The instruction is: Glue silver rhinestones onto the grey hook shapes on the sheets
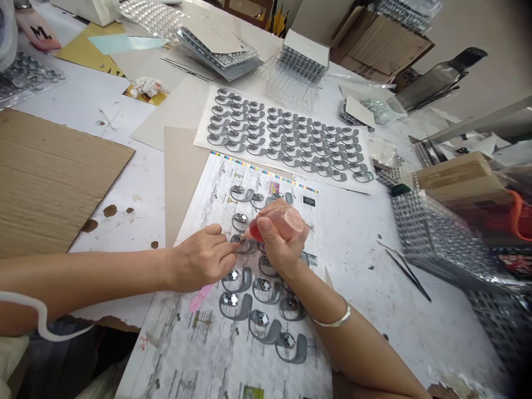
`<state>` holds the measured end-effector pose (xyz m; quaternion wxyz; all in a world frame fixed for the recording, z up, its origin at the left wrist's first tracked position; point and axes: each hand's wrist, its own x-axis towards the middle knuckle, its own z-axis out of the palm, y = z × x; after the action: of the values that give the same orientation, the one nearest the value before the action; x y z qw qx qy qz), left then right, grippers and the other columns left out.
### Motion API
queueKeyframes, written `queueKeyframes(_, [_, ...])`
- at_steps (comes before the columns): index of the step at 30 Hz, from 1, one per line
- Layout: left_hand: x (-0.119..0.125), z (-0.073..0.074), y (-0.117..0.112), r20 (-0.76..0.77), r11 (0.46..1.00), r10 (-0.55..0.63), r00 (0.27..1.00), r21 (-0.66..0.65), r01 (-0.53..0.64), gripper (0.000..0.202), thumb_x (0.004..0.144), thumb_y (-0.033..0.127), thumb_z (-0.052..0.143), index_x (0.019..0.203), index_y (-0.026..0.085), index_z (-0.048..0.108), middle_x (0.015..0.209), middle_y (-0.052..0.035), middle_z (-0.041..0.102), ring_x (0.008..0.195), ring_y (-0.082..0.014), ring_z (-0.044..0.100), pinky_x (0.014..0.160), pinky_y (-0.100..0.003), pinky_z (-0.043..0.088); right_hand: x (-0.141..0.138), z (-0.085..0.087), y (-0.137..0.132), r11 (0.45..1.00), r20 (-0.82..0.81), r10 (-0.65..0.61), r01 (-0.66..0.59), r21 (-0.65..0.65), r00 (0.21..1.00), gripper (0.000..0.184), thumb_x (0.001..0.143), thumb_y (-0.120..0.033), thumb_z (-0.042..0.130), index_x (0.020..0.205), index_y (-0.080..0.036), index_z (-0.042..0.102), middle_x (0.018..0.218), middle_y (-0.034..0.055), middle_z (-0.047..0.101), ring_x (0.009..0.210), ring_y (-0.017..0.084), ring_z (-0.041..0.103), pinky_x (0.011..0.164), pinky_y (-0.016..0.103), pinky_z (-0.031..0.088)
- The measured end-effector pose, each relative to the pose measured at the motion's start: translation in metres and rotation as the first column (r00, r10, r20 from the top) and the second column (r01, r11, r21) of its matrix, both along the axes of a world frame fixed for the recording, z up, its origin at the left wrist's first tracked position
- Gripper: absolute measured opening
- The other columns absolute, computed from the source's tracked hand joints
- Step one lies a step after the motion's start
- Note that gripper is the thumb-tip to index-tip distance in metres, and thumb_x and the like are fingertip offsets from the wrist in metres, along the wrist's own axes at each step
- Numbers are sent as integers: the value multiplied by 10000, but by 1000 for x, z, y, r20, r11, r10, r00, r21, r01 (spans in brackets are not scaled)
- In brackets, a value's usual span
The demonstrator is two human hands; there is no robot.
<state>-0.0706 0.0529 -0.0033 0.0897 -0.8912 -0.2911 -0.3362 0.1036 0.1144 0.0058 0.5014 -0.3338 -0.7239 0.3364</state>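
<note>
My right hand (285, 244) is wrapped round a small clear-pink squeeze bottle (291, 219) with a red part near its nozzle. The bottle tilts down to the left, its tip close to a grey curved ring-like piece (248, 246). My left hand (203, 257) is closed, fingertips at that same piece. From under its palm sticks out the flat end of a pink stick (201, 298); the rest is hidden. Around both hands, several similar grey pieces with round shiny stones (236, 306) lie on a printed sheet (174, 338). My right hand covers some of them.
Behind the sheet lies a white board (202, 133) with rows of grey pieces. Cardboard (50, 172) is at left. Tweezers (409, 274) lie at right, beside stacked clear trays of stones (436, 233). A crumpled tissue (146, 86) and more trays (224, 52) stand at the back.
</note>
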Motion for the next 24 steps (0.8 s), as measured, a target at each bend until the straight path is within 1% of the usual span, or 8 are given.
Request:
queueKeyframes(4, [0, 2, 0, -3, 1000, -10, 1000, -1, 10, 237, 829, 32, 572, 608, 117, 553, 695, -69, 674, 523, -133, 483, 528, -298, 344, 0, 0, 0, 999, 9, -7, 7, 43, 1000, 252, 827, -280, 615, 592, -189, 606, 607, 22, 584, 636, 153, 566, 578, 310, 467])
queueKeyframes(7, [0, 3, 0, -6, 1000, -8, 1000, 2, 8, 245, 837, 31, 560, 609, 119, 552, 679, -63, 668, 521, -130, 482, 528, -294, 348, -1, 0, 0, 999, 2, -9, 9, 40, 1000, 226, 826, -277, 616, 618, -190, 604, 608, 15, 581, 619, 149, 561, 575, 310, 465])
queueKeyframes(11, [0, 3, 0, 0, 1000, -5, 1000, -6, 5, 253, 841, 36, 557, 602, 120, 555, 693, -65, 673, 519, -130, 481, 518, -296, 350, 0, -2, 2, 999, -76, -28, 31, 32, 997, 173, 819, -289, 627, 674, -198, 596, 652, 5, 578, 603, 145, 569, 559, 310, 465])
queueKeyframes(14, [0, 3, 0, 9, 1000, -8, 1000, -9, 8, 253, 827, 29, 571, 590, 115, 556, 710, -70, 679, 516, -131, 480, 512, -300, 353, 2, -3, 3, 998, -111, -52, 57, 37, 992, 182, 818, -311, 627, 676, -203, 590, 669, 13, 583, 629, 162, 588, 569, 328, 479])
queueKeyframes(18, [-1, 3, 0, 3, 1000, -3, 1000, -17, 4, 274, 827, 26, 566, 570, 122, 545, 704, -68, 676, 504, -130, 463, 506, -301, 348, 1, -3, 4, 997, -86, -62, 66, 49, 994, 179, 820, -304, 629, 680, -200, 587, 681, 11, 592, 616, 150, 575, 573, 325, 472])
queueKeyframes(24, [-1, 3, 0, 6, 1000, -5, 1000, -21, 5, 284, 825, 25, 564, 562, 126, 534, 686, -63, 667, 503, -129, 461, 512, -298, 348, -1, -3, 4, 999, -70, -48, 49, 22, 996, 176, 820, -306, 631, 689, -195, 591, 673, 0, 587, 603, 130, 558, 563, 296, 465])
